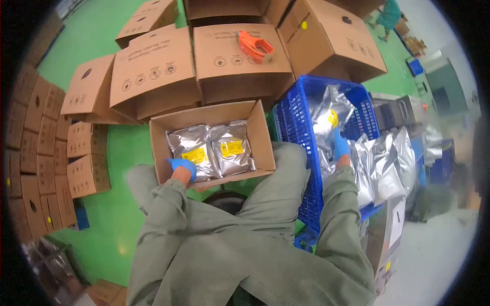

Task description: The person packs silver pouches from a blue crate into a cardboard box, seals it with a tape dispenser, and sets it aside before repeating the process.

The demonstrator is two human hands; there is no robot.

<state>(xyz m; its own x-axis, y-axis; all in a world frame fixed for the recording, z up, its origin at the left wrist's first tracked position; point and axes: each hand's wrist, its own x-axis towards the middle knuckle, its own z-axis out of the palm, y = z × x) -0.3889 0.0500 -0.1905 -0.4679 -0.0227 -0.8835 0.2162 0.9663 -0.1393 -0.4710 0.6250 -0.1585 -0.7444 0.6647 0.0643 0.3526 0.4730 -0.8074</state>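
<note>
An open cardboard box point(264, 148) stands in front of my lap, with two silver pouches side by side inside, the left pouch point(188, 136) and the right pouch point(236, 162), each with a yellow label. My left hand point(182, 167), in a blue glove, lies at the box's near left corner against the left pouch, fingers stretched out. To the right, my gloved right hand point(341, 145) reaches into a blue plastic basket point(301, 115) and grips a silver pouch point(332, 104) with a yellow label. Its fingertips are partly hidden.
More silver pouches point(385, 171) stand upright on the basket's near right side. Several cardboard boxes point(155, 61) form a row ahead, with an orange tape dispenser point(255, 47) on one. Boxes are stacked point(38, 148) at left. A person in green point(390, 15) is at far right.
</note>
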